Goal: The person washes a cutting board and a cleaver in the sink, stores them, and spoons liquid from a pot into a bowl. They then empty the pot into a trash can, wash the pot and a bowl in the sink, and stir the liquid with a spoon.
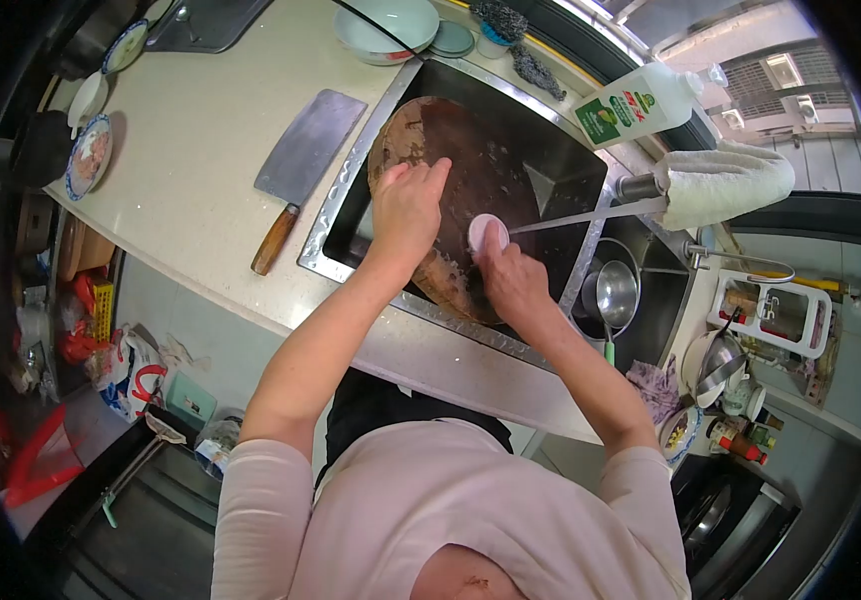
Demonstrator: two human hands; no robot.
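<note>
Chopping board (481,170): thick round brown wood, under both hands, inside rectangular steel sink (344,195); longer visible axis runs away from body.
Right hand (516,280): nearer; grip pinching small round pale-pink disc (488,231) against board.
Left hand (409,208): left of disc, on board; thumb apart, clamping unclear.
Side basin (662,300): right of right grip; round steel pot (609,250), steel ladle (616,292) inside.
</note>
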